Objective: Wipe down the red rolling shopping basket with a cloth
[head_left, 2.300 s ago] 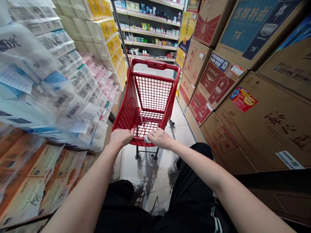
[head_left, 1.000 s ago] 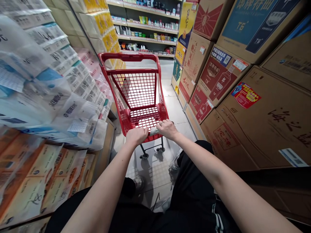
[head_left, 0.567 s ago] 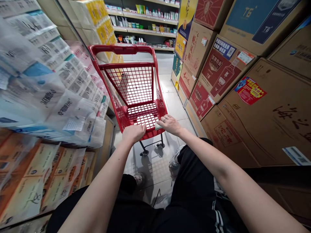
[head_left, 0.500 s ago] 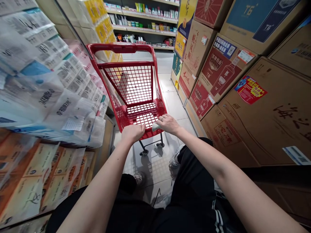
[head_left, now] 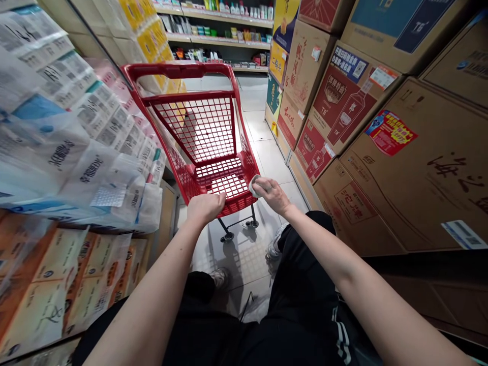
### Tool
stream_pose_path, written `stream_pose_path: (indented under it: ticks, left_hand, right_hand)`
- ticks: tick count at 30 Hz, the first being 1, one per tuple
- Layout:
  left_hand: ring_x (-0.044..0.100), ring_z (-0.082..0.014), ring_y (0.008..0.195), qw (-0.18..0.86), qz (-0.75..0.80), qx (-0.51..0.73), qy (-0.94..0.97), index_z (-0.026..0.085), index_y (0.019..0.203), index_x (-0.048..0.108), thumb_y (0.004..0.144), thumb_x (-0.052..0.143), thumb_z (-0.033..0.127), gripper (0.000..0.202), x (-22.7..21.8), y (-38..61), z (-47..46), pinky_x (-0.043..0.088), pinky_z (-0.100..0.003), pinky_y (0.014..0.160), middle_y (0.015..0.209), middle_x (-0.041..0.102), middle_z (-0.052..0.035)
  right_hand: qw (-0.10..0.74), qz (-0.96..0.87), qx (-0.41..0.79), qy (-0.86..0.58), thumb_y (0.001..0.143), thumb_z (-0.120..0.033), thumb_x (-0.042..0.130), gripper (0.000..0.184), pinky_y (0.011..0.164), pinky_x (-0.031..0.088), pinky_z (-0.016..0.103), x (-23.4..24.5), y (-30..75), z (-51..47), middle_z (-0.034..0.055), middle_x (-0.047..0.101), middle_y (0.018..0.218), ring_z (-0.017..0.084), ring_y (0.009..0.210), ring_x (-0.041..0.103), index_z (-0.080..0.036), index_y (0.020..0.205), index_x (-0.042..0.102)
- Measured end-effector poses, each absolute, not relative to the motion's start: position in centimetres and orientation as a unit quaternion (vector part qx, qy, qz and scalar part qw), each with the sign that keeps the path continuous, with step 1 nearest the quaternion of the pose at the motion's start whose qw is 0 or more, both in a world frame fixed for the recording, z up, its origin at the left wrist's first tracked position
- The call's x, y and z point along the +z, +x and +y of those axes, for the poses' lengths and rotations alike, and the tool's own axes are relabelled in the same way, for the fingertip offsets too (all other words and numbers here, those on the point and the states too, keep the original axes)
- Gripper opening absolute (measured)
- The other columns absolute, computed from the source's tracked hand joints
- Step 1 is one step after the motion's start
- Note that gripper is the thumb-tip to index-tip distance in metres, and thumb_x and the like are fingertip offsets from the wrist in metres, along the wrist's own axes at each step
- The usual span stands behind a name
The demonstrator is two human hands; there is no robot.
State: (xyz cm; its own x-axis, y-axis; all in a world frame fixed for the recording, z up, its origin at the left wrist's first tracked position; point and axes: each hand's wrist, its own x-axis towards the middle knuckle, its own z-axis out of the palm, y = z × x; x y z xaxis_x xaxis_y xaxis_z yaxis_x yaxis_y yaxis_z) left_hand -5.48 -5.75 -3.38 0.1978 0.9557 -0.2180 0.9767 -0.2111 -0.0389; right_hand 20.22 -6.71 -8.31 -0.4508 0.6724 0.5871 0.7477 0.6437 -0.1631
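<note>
In front of me stands a red plastic shopping cart [head_left: 212, 129] with grid walls, a handle bar at its far top and black wheels on the floor. My left hand [head_left: 206, 207] is closed around the cart's near lower rim, fingers curled over the edge. At the near right corner of that rim, my right hand [head_left: 271, 193] pinches a pale crumpled cloth [head_left: 254, 186] against the red plastic. Part of the cloth is hidden under the fingers.
Plastic-wrapped paper packs [head_left: 95, 157] are stacked on the left, above orange and cream cartons [head_left: 57, 279]. Cardboard boxes [head_left: 381, 178] rise on the right. Shelves of bottles [head_left: 217, 43] stand across the far end. Tiled floor [head_left: 259, 137] runs between.
My right hand has slid with the cloth from the middle of the near rim to its right corner. My left hand keeps its grip; the view has shifted slightly.
</note>
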Motion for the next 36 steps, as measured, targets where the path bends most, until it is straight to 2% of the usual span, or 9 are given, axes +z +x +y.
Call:
stream_pose_path:
  ticks: [5,9,12,14,18,23,29,32,36]
  left_hand:
    - [0.067,-0.034,0.092,0.054,0.621,-0.1,0.776,0.015,0.091,0.074,0.094,0.011,0.047,0.071,-3.4,-4.9,-5.5,0.045,-0.038,0.07,0.096,0.073,-0.0172]
    - [0.067,-0.0342,0.095,0.055,0.616,-0.106,0.778,0.015,0.097,0.074,0.093,0.013,0.044,0.067,-3.2,-4.6,-5.6,0.044,-0.038,0.071,0.099,0.073,-0.0175]
    - [0.066,-0.0337,0.096,0.055,0.615,-0.11,0.779,0.016,0.1,0.074,0.093,0.015,0.042,0.065,-3.1,-4.5,-5.5,0.044,-0.038,0.071,0.1,0.073,-0.0173]
    - [0.067,-0.0333,0.095,0.056,0.617,-0.111,0.777,0.017,0.101,0.073,0.093,0.015,0.042,0.064,-3.1,-4.4,-5.5,0.044,-0.038,0.071,0.101,0.073,-0.017]
    - [0.067,-0.0336,0.095,0.065,0.631,-0.109,0.766,0.015,0.097,0.074,0.094,0.012,0.046,0.069,-3.1,-4.4,-5.3,0.044,-0.038,0.072,0.099,0.073,-0.0183]
    - [0.067,-0.0332,0.095,0.057,0.607,-0.114,0.784,0.015,0.099,0.073,0.094,0.014,0.044,0.066,-3.0,-4.2,-5.3,0.045,-0.037,0.073,0.098,0.073,-0.0184]
    - [0.067,-0.0348,0.095,0.063,0.612,-0.113,0.781,0.015,0.102,0.073,0.094,0.015,0.042,0.064,-2.9,-4.2,-5.1,0.046,-0.04,0.071,0.099,0.073,-0.0183]
    - [0.067,-0.035,0.096,0.072,0.629,-0.107,0.767,0.015,0.099,0.074,0.094,0.014,0.045,0.068,-2.9,-4.3,-5.0,0.046,-0.04,0.072,0.101,0.073,-0.0187]
    - [0.067,-0.0352,0.096,0.07,0.633,-0.103,0.764,0.014,0.096,0.075,0.093,0.012,0.047,0.071,-2.9,-4.3,-5.1,0.047,-0.04,0.072,0.099,0.072,-0.0195]
  right_hand:
    - [0.462,-0.682,0.063,-0.563,0.098,-0.028,0.042,0.026,0.088,0.049,0.034,-10.2,19.7,-7.5,0.0116,0.061,0.109,0.022,0.101,0.058,-0.018,0.12,0.053]
    - [0.487,-0.591,0.158,-0.624,0.094,-0.039,0.051,0.024,0.075,0.05,0.032,-12.5,17.1,-8.6,0.0077,0.064,0.094,0.021,0.085,0.062,-0.019,0.106,0.056]
    - [0.491,-0.574,0.167,-0.634,0.094,-0.037,0.05,0.022,0.08,0.05,0.033,-14.1,15.1,-9.8,0.0084,0.065,0.093,0.022,0.089,0.062,-0.019,0.1,0.06]
    - [0.496,-0.586,0.155,-0.622,0.095,-0.032,0.048,0.023,0.086,0.049,0.034,-14.7,14.3,-10.6,0.0108,0.064,0.102,0.022,0.098,0.06,-0.018,0.105,0.061]
    - [0.435,-0.675,0.113,-0.585,0.093,-0.018,0.046,0.031,0.101,0.045,0.034,-14.7,13.9,-11.5,0.0135,0.055,0.124,0.022,0.117,0.052,-0.019,0.121,0.06]
    - [0.315,-0.698,0.09,-0.637,0.087,-0.011,0.05,0.037,0.098,0.047,0.038,-13.5,13.6,-10.6,0.0141,0.054,0.12,0.025,0.114,0.051,-0.019,0.121,0.061]
    - [0.311,-0.745,0.131,-0.576,0.087,-0.016,0.053,0.031,0.097,0.048,0.031,-14.3,15.1,-11.8,0.0091,0.057,0.116,0.02,0.109,0.055,-0.02,0.116,0.064]
    - [0.313,-0.727,0.143,-0.594,0.086,-0.016,0.051,0.032,0.095,0.05,0.033,-15.4,16.1,-13.0,0.0091,0.058,0.11,0.021,0.103,0.057,-0.02,0.116,0.065]
    - [0.363,-0.682,0.12,-0.623,0.089,-0.014,0.045,0.034,0.095,0.049,0.034,-15.2,15.9,-12.3,0.0116,0.056,0.11,0.022,0.104,0.055,-0.017,0.118,0.062]
